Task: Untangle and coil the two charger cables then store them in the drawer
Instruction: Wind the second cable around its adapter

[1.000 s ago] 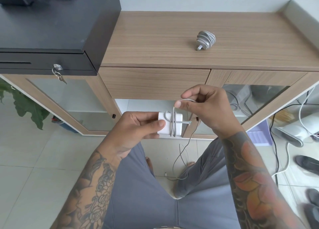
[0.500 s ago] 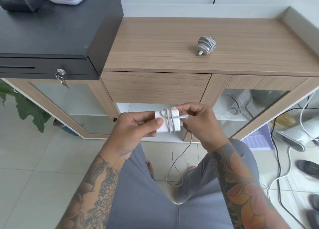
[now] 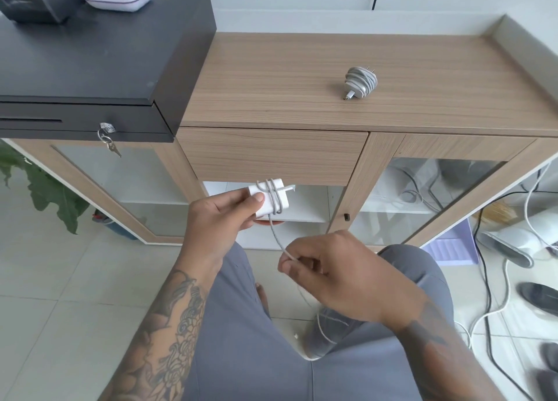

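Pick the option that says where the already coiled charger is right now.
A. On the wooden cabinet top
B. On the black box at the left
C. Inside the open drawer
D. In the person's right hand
A: the coiled charger lies on the wooden cabinet top, apart from both hands, while the left hand holds the white adapter and the right hand pinches its cable; the drawer is closed.
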